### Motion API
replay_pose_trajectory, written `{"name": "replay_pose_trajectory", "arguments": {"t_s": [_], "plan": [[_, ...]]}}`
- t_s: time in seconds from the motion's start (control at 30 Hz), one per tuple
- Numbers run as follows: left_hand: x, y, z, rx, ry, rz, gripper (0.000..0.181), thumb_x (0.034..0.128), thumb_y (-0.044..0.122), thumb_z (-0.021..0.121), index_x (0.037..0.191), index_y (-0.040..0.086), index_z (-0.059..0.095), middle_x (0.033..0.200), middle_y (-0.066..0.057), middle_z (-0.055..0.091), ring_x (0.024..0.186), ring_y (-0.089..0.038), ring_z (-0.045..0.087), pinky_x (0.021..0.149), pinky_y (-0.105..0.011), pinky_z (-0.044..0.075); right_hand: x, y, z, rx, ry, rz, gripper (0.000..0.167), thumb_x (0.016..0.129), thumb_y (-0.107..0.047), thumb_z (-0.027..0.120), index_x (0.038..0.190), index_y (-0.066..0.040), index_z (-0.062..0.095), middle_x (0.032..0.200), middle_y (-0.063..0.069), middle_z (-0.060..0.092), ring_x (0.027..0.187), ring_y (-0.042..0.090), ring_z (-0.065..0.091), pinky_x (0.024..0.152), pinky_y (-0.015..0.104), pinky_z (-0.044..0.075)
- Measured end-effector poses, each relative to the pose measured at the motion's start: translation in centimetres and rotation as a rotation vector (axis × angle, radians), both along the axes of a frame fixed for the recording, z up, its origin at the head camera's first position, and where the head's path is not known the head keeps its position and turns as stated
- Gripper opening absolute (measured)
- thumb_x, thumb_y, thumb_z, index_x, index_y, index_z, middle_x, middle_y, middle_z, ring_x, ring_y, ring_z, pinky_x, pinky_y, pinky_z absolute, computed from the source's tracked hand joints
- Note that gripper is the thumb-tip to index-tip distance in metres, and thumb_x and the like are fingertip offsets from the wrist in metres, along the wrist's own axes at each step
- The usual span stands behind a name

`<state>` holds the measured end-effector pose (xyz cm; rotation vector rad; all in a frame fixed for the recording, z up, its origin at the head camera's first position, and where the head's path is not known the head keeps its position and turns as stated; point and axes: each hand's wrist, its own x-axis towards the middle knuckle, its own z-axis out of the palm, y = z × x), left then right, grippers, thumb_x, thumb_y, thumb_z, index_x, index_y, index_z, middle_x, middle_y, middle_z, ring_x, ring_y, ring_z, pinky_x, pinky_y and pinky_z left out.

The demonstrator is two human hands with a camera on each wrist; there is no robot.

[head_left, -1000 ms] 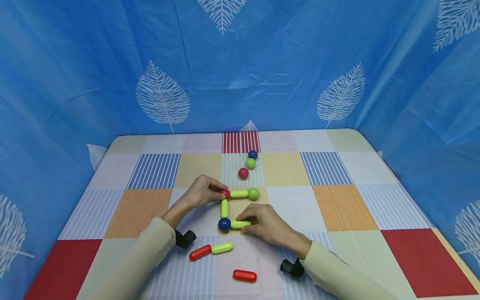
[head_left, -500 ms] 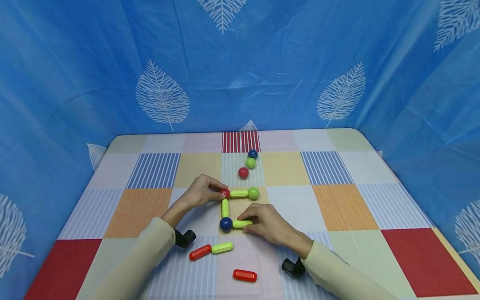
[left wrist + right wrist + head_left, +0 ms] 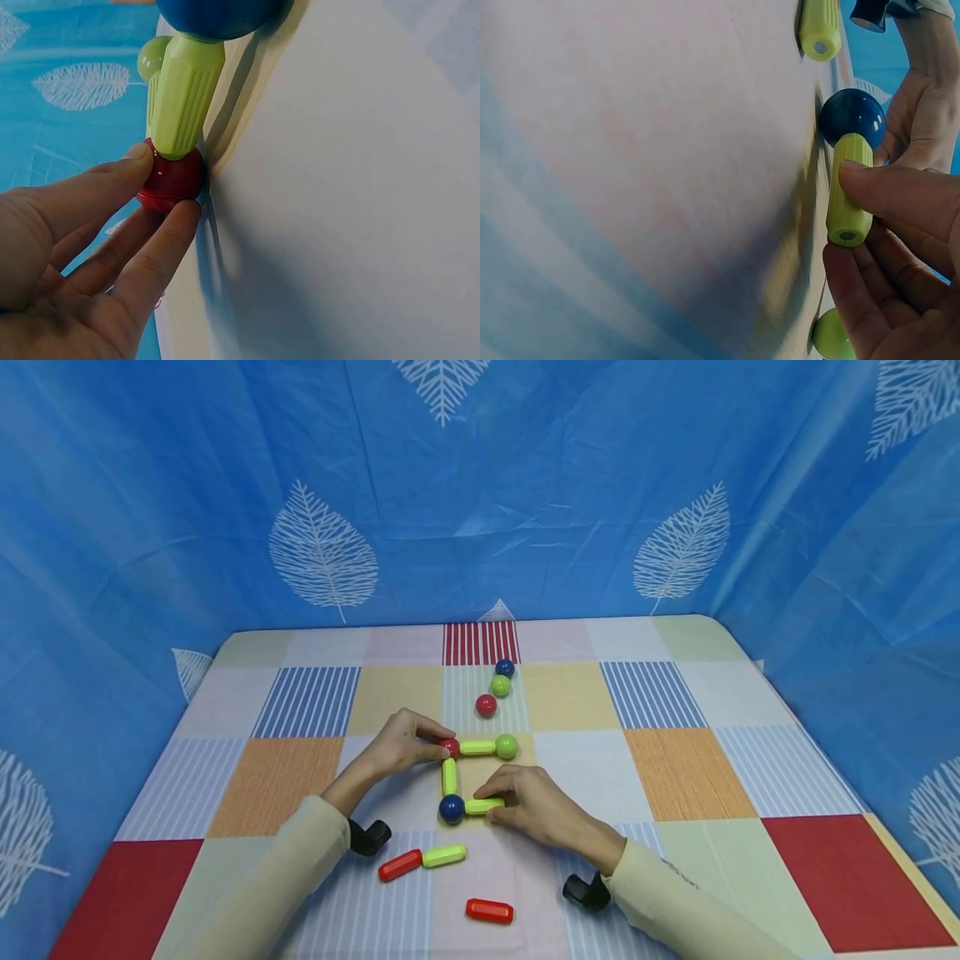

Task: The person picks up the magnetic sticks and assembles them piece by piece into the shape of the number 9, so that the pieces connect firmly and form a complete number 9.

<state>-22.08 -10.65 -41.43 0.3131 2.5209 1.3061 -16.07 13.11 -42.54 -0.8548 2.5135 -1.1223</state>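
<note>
My left hand (image 3: 403, 745) pinches a red ball (image 3: 174, 178) between thumb and fingers. From that ball one yellow-green magnetic rod (image 3: 477, 747) runs right to a green ball (image 3: 507, 746), and another rod (image 3: 187, 94) runs toward me to a dark blue ball (image 3: 452, 809). A third yellow-green rod (image 3: 850, 191) touches the blue ball and points right. Thumb and fingers of my right hand (image 3: 542, 807) pinch this rod; its free end shows a metal disc in the right wrist view. Together the pieces form a three-sided outline on the table.
Nearer me lie a red rod (image 3: 401, 865) end to end with a yellow-green rod (image 3: 444, 857), and a separate red rod (image 3: 489, 911). Farther back are a loose red ball (image 3: 486, 706), a green ball (image 3: 500, 686) and a blue ball (image 3: 505, 668). A blue curtain (image 3: 495, 527) encloses the checkered table.
The blue ball and the rod in my right hand have shifted slightly right since a second ago. My left hand stays on the red ball.
</note>
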Motion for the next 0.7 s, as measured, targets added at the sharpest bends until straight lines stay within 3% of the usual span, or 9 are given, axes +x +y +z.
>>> {"name": "replay_pose_trajectory", "arguments": {"t_s": [0.7], "plan": [[-0.14,-0.10,-0.24,0.010,0.004,0.002,0.023,0.0829,0.002,0.077,0.106,0.003,0.076,0.105,-0.009,0.072,0.099,-0.022,0.064,0.079,-0.033,0.053,0.15,0.09,-0.20,0.006,0.016,-0.003,0.026,0.086,-0.007,0.074,0.112,-0.010,0.073,0.105,-0.005,0.068,0.099,0.010,0.061,0.085,0.029,0.050]]}}
